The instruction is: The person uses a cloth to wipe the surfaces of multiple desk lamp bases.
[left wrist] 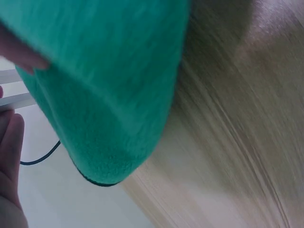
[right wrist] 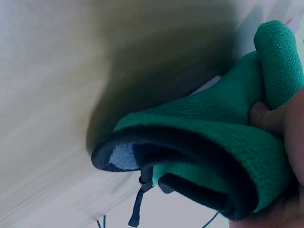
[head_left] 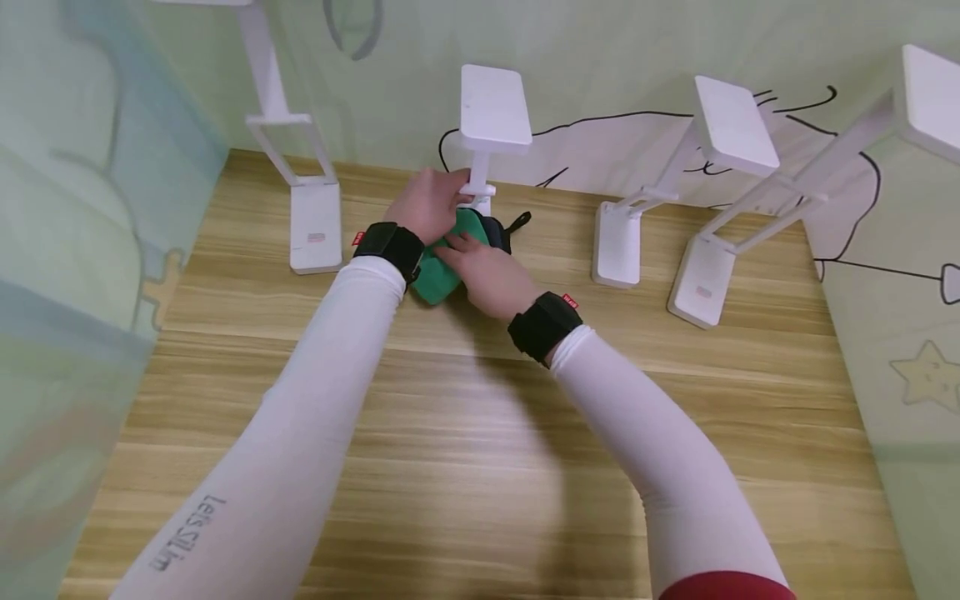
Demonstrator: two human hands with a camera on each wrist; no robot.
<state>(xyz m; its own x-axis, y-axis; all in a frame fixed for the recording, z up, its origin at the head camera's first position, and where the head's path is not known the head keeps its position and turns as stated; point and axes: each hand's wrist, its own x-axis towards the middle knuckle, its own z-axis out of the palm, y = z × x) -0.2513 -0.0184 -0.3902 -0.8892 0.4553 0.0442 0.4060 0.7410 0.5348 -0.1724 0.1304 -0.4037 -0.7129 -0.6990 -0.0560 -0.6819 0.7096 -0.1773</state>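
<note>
A white desk lamp (head_left: 495,108) stands against the back wall, its head above my hands. My left hand (head_left: 426,204) pinches its slim stem; in the left wrist view, fingertips lie on both sides of a white bar (left wrist: 19,100). A green plush mitt (head_left: 437,279) with dark trim and a dark hanging loop (head_left: 519,222) is bunched at the lamp's lower part. My right hand (head_left: 497,279) grips this mitt. In the right wrist view the thumb (right wrist: 266,117) presses into the green fabric, and the dark-edged opening (right wrist: 190,142) gapes. The lamp's base is mostly hidden.
Another white lamp (head_left: 317,221) stands to the left. Two more, a nearer lamp (head_left: 701,279) and a smaller-looking lamp (head_left: 618,246), stand to the right. All are on a wood-grain tabletop (head_left: 450,450), with printed fabric walls (head_left: 600,50) behind and at both sides.
</note>
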